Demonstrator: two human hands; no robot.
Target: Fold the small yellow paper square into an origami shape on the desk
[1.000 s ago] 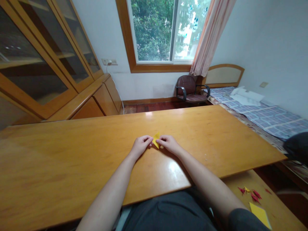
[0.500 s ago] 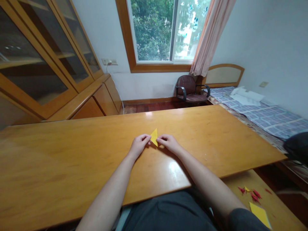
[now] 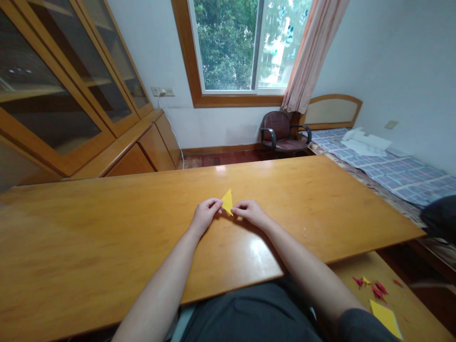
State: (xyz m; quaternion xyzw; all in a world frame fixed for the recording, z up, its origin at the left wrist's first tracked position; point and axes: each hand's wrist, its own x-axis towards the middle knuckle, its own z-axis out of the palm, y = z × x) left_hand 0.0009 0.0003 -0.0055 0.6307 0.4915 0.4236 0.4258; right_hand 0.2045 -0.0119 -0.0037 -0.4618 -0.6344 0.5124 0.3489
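Note:
A small folded yellow paper, triangular in outline, is held up between both hands over the wooden table. Its left corner is pinched between the thumb and fingers of my left hand. The thumb and fingertips of my right hand are closed on its lower right edge, near the bottom tip. One point of the paper stands up, away from me.
On a lower surface at the bottom right lie several small red pieces, a small yellow piece and a yellow paper stack. Beyond the table are a chair, a bed and a cabinet.
The yellow paper has shifted and tilted slightly to the left. My right fingertips now sit lower on its edge, close to the bottom tip.

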